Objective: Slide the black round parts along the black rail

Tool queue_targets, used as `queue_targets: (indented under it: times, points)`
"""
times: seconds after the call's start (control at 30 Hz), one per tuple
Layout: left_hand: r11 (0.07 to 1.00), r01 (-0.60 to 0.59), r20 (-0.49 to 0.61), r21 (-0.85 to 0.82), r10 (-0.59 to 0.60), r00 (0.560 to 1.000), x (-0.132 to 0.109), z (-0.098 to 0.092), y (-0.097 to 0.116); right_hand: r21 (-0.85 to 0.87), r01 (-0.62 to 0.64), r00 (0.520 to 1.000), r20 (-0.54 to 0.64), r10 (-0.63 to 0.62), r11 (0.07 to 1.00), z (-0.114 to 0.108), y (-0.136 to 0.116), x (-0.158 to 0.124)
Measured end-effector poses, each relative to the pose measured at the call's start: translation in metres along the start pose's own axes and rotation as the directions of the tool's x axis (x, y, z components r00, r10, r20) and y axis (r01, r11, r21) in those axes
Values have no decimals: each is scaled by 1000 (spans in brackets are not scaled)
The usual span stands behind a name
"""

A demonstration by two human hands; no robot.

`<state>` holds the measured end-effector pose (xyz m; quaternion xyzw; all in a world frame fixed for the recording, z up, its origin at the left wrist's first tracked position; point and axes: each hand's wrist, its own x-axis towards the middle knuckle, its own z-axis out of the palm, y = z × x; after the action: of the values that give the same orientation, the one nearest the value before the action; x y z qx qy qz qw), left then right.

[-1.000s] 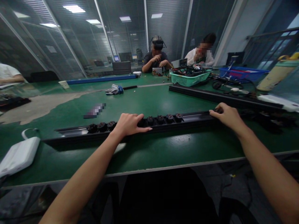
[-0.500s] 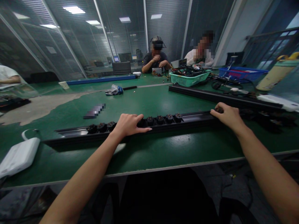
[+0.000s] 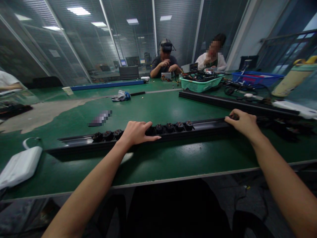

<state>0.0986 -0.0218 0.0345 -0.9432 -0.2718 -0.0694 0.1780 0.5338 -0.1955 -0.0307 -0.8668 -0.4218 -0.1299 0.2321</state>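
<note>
A long black channel rail [image 3: 210, 126] lies across the table in front of me, with several round black socket modules [image 3: 169, 127] seated along its middle. My left hand [image 3: 135, 133] is wrapped over the rail among the modules, thumb along the near side and fingers on the far side, hiding part of the row. Toward the rail's right end, my right hand [image 3: 242, 123] pinches a black socket module [image 3: 234, 116] between thumb and fingers, at the channel. The hand partly covers this module, and I cannot tell how deep it sits.
A second black rail [image 3: 237, 102] lies behind, to the right. Loose dark parts [image 3: 287, 127] sit beside my right hand. A green basket [image 3: 198, 85], a blue basket [image 3: 259, 79], a bottle [image 3: 294, 79], a phone [image 3: 100, 118] and a white box [image 3: 21, 165] surround the work. Two people sit opposite.
My right hand has shifted very slightly to the right with the module in its fingers. My left hand and the rail have stayed in place.
</note>
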Motion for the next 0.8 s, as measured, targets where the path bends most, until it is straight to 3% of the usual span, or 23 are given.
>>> queue_targets:
  times: [0.8]
  points:
    - [1000,1,-3,-2,-1,1000,0,0,0,-43,-77,997,2,77,996,4,10,5]
